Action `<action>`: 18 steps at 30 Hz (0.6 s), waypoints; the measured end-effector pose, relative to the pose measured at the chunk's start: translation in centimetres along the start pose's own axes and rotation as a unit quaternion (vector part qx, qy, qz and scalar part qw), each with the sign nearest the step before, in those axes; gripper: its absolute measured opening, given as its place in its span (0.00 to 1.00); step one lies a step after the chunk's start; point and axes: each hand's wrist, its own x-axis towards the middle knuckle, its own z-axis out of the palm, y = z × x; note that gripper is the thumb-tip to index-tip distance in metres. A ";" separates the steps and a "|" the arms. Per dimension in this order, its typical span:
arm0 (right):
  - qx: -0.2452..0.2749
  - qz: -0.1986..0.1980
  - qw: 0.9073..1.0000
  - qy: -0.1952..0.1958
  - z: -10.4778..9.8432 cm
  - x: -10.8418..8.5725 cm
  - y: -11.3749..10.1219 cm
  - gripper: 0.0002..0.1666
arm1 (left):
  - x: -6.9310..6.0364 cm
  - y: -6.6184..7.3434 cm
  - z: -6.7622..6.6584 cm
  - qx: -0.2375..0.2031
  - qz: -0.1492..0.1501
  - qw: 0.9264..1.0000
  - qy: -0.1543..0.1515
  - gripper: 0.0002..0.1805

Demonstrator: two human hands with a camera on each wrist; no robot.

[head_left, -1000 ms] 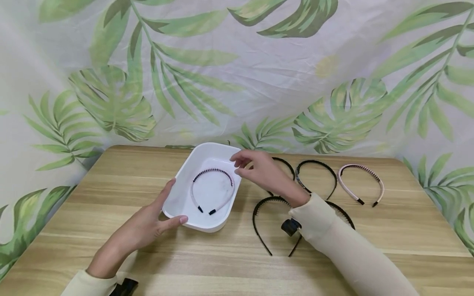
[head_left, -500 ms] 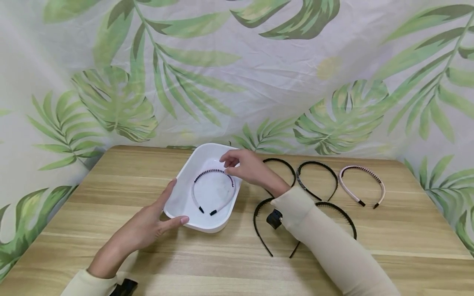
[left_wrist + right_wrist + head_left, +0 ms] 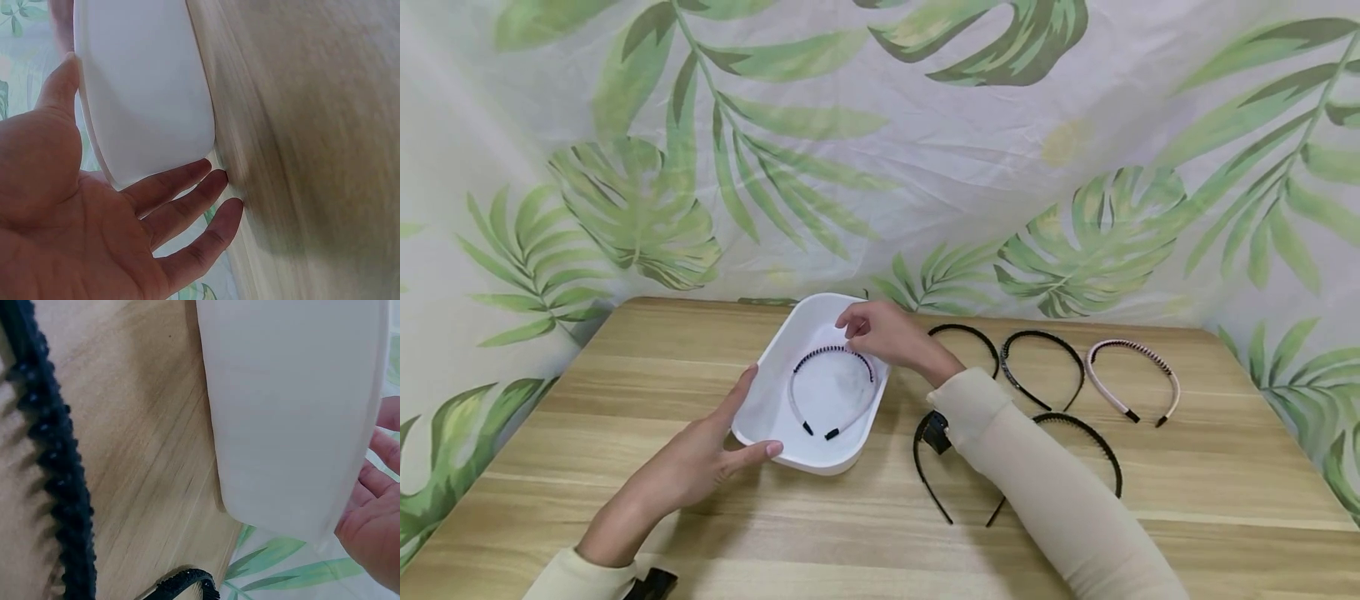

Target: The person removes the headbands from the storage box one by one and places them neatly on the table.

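In the head view a white plastic basin [image 3: 767, 392] stands tilted in my view at the middle of the table. Inside it lies a pale pink headband [image 3: 793, 400] with dark teeth along its arch. My left hand [image 3: 700, 458] holds the basin's near-left corner, thumb at the near rim and fingers along the outer wall [image 3: 150, 94]. Over the basin's right rim reaches my right hand [image 3: 887, 333], fingers loosely bent just above the headband's arch. Nothing shows between those fingers; whether a fingertip touches the headband I cannot tell.
Several headbands lie right of the basin on the wooden table [image 3: 625, 375]: a black glittery one [image 3: 1078, 367], a pink one [image 3: 1101, 387], and black ones [image 3: 1116, 454] partly under my right sleeve [image 3: 1022, 467]. A leaf-print cloth [image 3: 940, 167] hangs behind.
My right hand has moved left from the basin's right rim to above the headband inside. The left hand has stayed at its corner, and the headbands lie as before.
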 end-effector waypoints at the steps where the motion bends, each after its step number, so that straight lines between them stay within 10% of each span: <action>1: 0.000 0.003 1.000 -0.001 0.1 0.1 0.1 0.16 | 0.0 0.0 0.0 0.000 0.001 1.000 0.000 0.61; 18: -0.028 0.010 0.999 -0.033 0.4 1.9 0.5 0.19 | -0.1 0.0 0.0 -0.002 -0.003 1.000 0.001 0.61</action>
